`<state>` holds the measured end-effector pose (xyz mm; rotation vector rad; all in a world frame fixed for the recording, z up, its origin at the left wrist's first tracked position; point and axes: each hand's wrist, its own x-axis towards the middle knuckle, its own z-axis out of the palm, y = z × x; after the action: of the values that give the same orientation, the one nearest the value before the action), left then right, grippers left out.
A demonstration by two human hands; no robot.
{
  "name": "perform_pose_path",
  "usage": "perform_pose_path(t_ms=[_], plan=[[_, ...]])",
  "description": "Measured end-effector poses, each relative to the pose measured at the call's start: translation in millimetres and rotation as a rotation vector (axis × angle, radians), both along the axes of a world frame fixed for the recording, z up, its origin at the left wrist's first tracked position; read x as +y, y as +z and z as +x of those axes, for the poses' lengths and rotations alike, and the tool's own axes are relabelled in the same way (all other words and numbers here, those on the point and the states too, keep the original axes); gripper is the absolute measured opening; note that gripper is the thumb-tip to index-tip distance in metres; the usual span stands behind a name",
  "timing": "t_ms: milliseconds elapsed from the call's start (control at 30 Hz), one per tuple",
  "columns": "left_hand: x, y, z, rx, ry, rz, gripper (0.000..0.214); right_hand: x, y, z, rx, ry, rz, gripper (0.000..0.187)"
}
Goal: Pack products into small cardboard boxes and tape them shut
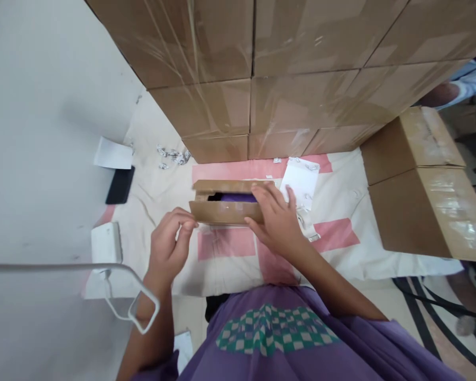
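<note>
A small brown cardboard box (pixel 222 210) lies on a pink-and-cream cloth (pixel 341 211) in front of me, its flaps partly open with something purple (pixel 238 197) inside. My right hand (pixel 275 219) rests on the box's right end, fingers laid over the top flap and thumb against its front. My left hand (pixel 168 243) is at the box's left front corner, fingers curled in a pinch near the flap edge; what it pinches is too small to make out.
A wall of stacked taped cartons (pixel 262 74) rises behind the box. Two more cartons (pixel 420 180) sit at the right. A white card (pixel 300 181), a black phone (pixel 120 185), a white charger (pixel 106 243), paper scraps (pixel 173 155) and a wire frame (pixel 135 296) lie around.
</note>
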<state>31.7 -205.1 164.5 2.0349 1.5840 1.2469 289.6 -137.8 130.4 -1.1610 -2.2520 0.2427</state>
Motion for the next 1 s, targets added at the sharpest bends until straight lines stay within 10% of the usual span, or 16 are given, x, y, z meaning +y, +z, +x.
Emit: perform_pose_path(t_ms=[200, 400, 500, 600, 833, 1000], plan=[[57, 23.5, -33, 0.265, -0.309, -0.354, 0.021, 10, -0.9, -14, -0.250, 0.041, -0.177, 0.073], [101, 6.8, -44, 0.379, -0.258, -0.453, 0.039, 6, -4.8, -10, -0.221, 0.047, -0.179, 0.074], [108, -2.2, -51, 0.410, -0.158, -0.528, 0.080, 8, -6.4, -9, -0.206, 0.065, -0.181, 0.074], [108, -14.2, -53, 0.256, -0.184, -0.627, 0.104, 10, -7.8, -9, -0.186, 0.073, -0.180, 0.074], [108, -56.1, -34, -0.218, 0.011, -0.606, 0.045, 11, -10.3, -10, -0.133, 0.064, -0.180, 0.073], [94, -65.0, -41, -0.358, -0.044, -0.643, 0.077, 10, -12.1, -10, -0.085, 0.049, -0.211, 0.073]])
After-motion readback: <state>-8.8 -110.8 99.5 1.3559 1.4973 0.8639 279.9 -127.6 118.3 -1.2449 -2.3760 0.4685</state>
